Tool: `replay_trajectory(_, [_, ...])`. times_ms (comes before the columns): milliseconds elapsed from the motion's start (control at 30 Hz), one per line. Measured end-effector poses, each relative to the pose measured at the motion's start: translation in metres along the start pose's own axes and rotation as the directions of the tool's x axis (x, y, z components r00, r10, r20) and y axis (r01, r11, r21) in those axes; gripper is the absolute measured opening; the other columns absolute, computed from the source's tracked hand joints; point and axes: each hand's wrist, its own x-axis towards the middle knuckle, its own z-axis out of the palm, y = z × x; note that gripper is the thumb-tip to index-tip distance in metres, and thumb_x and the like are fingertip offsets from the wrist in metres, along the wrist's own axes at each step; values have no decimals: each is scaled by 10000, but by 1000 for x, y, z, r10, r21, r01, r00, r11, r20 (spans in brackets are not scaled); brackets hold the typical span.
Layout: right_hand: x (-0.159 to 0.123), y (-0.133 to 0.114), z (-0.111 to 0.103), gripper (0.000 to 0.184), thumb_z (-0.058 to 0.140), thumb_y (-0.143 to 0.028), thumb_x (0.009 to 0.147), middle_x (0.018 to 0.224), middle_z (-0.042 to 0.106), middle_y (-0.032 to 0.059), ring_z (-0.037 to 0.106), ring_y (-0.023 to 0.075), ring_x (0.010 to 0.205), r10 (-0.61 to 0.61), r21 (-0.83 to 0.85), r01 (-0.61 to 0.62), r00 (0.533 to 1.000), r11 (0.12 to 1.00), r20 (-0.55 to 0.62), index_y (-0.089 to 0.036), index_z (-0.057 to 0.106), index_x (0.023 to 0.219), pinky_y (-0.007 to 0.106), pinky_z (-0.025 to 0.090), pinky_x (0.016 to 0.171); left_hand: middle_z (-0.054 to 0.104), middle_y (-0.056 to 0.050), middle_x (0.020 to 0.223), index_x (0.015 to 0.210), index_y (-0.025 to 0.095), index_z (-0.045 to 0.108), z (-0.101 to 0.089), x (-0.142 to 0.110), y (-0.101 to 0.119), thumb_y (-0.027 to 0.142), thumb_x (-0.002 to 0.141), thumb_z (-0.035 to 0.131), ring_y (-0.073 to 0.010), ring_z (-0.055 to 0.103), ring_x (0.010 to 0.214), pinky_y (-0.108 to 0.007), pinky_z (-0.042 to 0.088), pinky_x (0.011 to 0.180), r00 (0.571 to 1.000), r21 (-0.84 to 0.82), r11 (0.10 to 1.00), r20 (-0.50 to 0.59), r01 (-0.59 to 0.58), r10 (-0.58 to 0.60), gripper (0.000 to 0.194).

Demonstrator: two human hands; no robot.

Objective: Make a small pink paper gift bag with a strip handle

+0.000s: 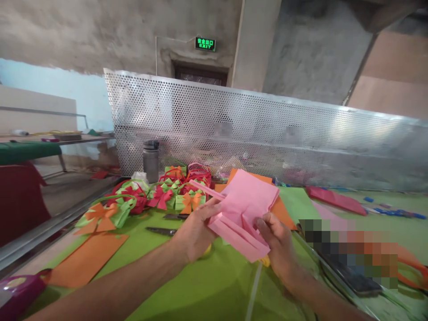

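Two bare arms (133, 281) are closest of all, down low. Under them is the big green surface (203, 294). Past it stands a long, shiny metal screen (194, 107) full of tiny holes. In front of the screen, toward the left, sits a bunch of little red and green bags (179, 203) with bows on them. Up over the middle of the surface is a folded pink piece (250, 191). One flat orange sheet (88, 258) lies to the left, near the bags. The left hand (195, 229) pinches the left side of the pink piece, and the right hand (276, 240) grips its right side. A flat red pouch (336, 199) lies far over on the right. Behind the bags a gray bottle (151, 162) stands up straight. Two dark blades (160, 231) poke out just beside the left hand.
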Motion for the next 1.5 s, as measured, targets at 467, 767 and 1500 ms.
replay_trajectory(467, [0, -3, 4, 286, 556, -431, 764, 543, 499, -40, 422, 108, 478, -44, 36, 43, 999, 998, 16, -196, 486, 617, 222, 327, 454, 625, -24, 636, 770, 101, 609, -7, 7, 6, 30, 711, 573, -99, 566, 500, -203, 471, 501, 964, 95, 992, -261, 86, -59, 100])
replay_trajectory(767, [-6, -4, 7, 277, 566, -391, 768, 609, 585, -16, 558, 137, 614, -14, 12, 12, 988, 1000, 152, -200, 447, 607, 235, 421, 567, 627, 9, 613, 691, 134, 604, -3, 4, 15, 97, 636, 648, -122, 577, 509, -244, 489, 506, 976, 117, 989, -207, 86, -60, 80])
replay_trajectory(1500, [15, -10, -52, 134, 612, -256, 658, 637, 651, 75, 619, 227, 607, 135, -844, 454, 853, 286, 504, -164, 617, 754, 267, 303, 522, 644, -8, 565, 681, 120, 641, -14, 13, 24, 55, 640, 644, -114, 583, 454, -189, 457, 423, 908, 263, 965, -403, -5, 114, 77])
